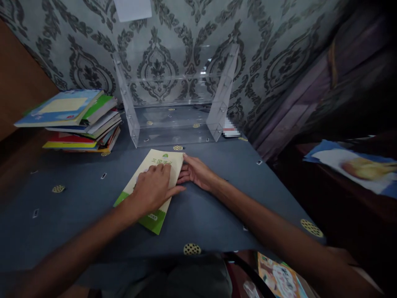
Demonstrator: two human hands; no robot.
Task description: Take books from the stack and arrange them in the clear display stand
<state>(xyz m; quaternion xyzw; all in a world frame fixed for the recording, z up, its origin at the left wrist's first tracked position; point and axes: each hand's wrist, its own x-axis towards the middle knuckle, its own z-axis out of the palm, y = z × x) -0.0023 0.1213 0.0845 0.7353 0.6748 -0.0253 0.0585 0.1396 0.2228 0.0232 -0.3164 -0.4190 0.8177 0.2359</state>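
A cream and green book [166, 158] with Chinese characters on its cover lies at a slant on the dark blue-grey tablecloth. My left hand [154, 184] rests flat on the cover, thumb spread toward the book's right edge. At that edge, my right hand [194, 171] grips the book near its top right corner, the thumb on top and the fingers partly beneath. Just beyond the book stands a clear plastic rack [173, 134] with stepped shelves, and I see no books on it.
A stack of books [79, 120] sits at the table's back left. Behind the rack is a patterned wall [156, 66]. To the right, past the table edge, is a blue and white printed item [356, 165]. Below the front edge lies an orange printed book [279, 277].
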